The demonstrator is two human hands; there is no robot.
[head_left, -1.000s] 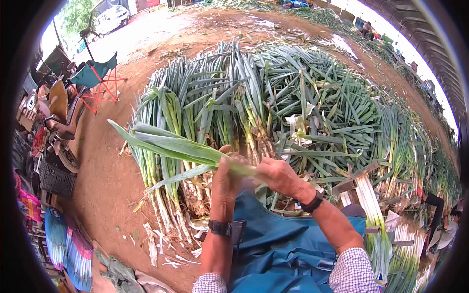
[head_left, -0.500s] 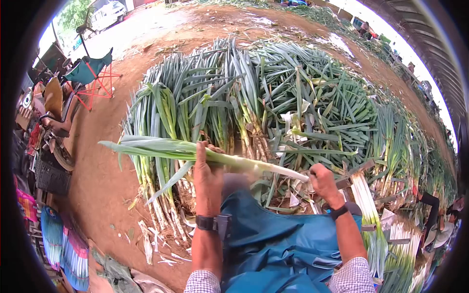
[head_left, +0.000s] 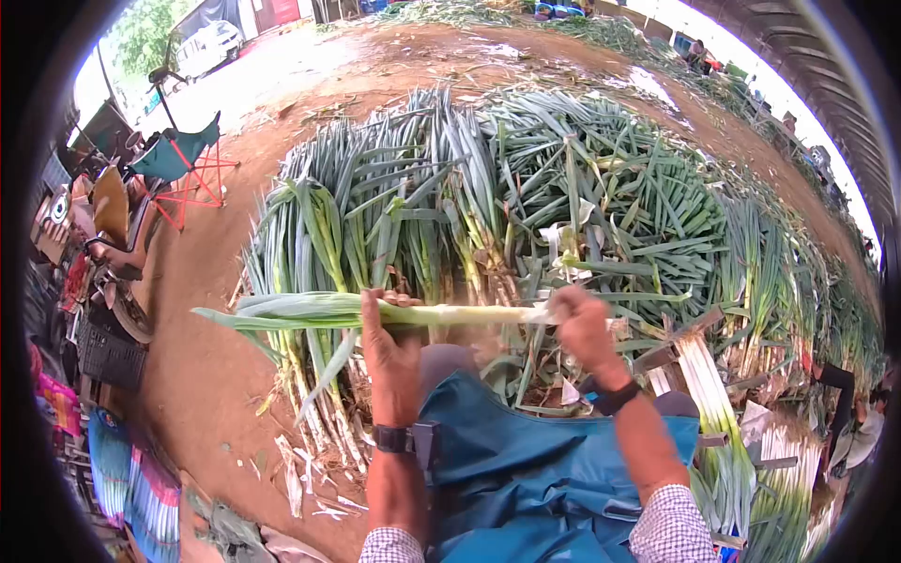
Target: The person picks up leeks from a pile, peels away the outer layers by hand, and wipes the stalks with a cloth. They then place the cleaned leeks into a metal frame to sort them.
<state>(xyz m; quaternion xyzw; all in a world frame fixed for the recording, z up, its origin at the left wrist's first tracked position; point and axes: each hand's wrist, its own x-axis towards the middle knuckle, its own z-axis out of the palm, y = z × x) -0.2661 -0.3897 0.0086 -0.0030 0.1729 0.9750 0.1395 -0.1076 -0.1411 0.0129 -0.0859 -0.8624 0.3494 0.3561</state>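
A long green onion (head_left: 450, 315) lies nearly level across the view, its green leaves to the left and white stalk to the right. My left hand (head_left: 389, 352) is closed around it near the base of the leaves, thumb on the near side. At the white end, my right hand (head_left: 587, 330) is pinched and somewhat blurred by motion. A pale strip of outer skin (head_left: 542, 313) shows at its fingers. Blue waterproof cloth (head_left: 526, 460) covers my lap below both hands.
A large heap of green onions (head_left: 619, 188) fills the ground ahead. Cleaned stalks (head_left: 709, 375) rest in a wooden rack (head_left: 671, 342) at right. A green folding chair (head_left: 178, 155) and a black crate (head_left: 111, 358) stand left. Peeled scraps (head_left: 289, 474) litter the soil.
My right hand has moved up and slightly left along the white end. The onion has turned from sloping down rightward to nearly level. My left hand keeps its hold.
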